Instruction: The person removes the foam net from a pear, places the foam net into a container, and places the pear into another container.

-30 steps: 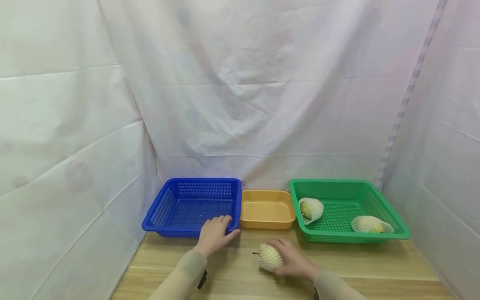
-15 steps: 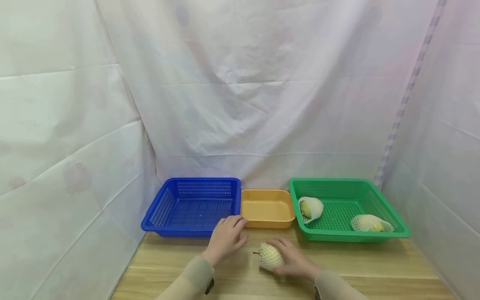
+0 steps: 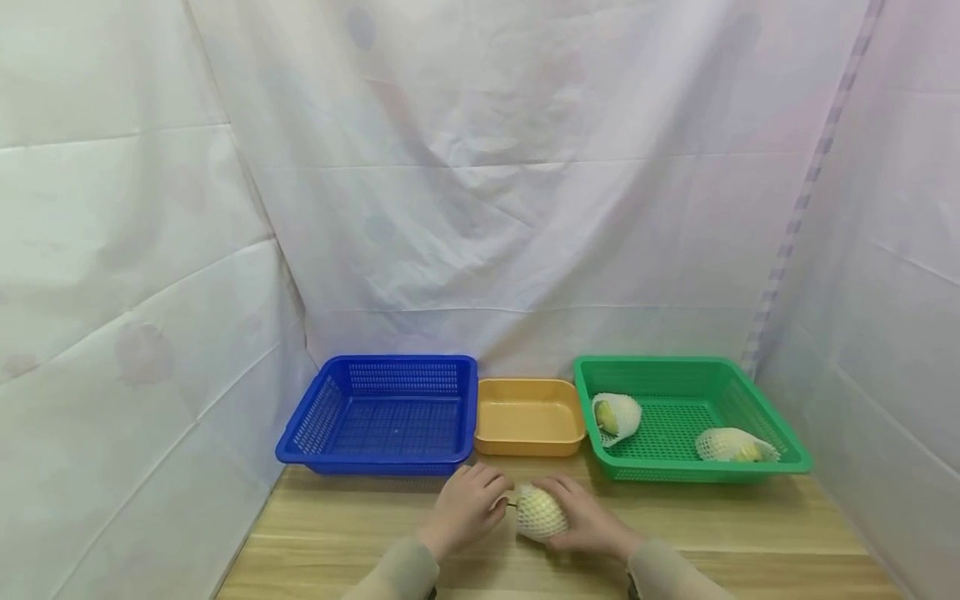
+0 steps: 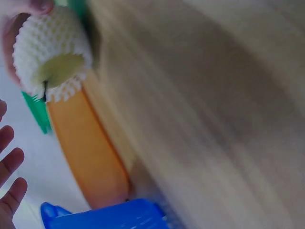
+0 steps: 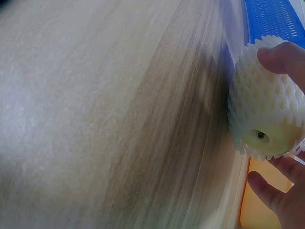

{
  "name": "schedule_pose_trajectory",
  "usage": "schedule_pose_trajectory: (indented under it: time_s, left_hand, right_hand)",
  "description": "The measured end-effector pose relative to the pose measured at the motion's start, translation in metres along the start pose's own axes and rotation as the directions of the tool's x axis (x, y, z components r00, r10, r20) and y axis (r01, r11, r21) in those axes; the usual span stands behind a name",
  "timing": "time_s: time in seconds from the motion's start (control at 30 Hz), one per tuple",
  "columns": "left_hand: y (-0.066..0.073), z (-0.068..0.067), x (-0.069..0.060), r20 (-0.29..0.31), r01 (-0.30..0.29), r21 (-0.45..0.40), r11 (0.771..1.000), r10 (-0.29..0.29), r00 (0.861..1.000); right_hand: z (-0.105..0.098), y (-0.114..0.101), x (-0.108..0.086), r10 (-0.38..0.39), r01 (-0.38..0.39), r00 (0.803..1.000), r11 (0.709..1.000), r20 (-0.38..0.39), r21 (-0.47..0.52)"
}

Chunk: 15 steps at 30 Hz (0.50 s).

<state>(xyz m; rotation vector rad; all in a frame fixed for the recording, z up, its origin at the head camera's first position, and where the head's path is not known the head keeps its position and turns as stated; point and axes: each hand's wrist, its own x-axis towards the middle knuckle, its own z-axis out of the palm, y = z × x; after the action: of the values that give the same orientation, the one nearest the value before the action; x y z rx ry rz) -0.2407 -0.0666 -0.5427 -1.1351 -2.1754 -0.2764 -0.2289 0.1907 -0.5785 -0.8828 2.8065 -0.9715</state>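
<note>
A pear [image 3: 542, 515] in a white foam net is held in my right hand [image 3: 588, 518] above the wooden table, its dark stem pointing left. In the right wrist view the thumb presses one side of the foam net [image 5: 267, 100], and the pear's bottom end shows bare. My left hand [image 3: 467, 507] is beside the stem end. Its fingers [image 4: 12, 162] are spread and loosely bent in the left wrist view, apart from the pear and holding nothing. Two more netted pears, one at the left [image 3: 617, 418] and one at the right [image 3: 737, 446], lie in the green basket [image 3: 693, 473].
A blue basket [image 3: 375, 461] stands at the back left, with a shallow orange tray [image 3: 529, 448] between it and the green basket. Wooden tabletop [image 3: 330, 533] stretches in front. White cloth [image 3: 465, 250] hangs behind and on both sides.
My left hand has moved from the blue basket's front rim to the right and nearer, up to the pear's stem. The right hand keeps its hold on the pear in about the same place.
</note>
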Motion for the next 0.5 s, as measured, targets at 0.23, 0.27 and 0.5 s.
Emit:
schedule_pose_trajectory:
  time_s: [0.23, 0.27, 0.5]
  left_hand:
    - [0.005, 0.01, -0.01, 0.035, 0.039, -0.034, 0.999, -0.038, 0.999]
    - [0.005, 0.011, -0.012, 0.043, 0.048, -0.041, 0.998, -0.046, 0.998]
    - [0.008, 0.02, -0.017, 0.109, 0.14, -0.052, 0.989, -0.134, 0.985]
  right_hand:
    - [0.001, 0.001, -0.001, 0.012, -0.012, 1.0, 1.0, -0.005, 0.007]
    - [0.001, 0.001, -0.001, 0.012, -0.012, 1.0, 1.0, -0.008, 0.004]
    - [0.002, 0.006, -0.002, 0.003, -0.003, 1.0, 1.0, -0.023, 0.02]
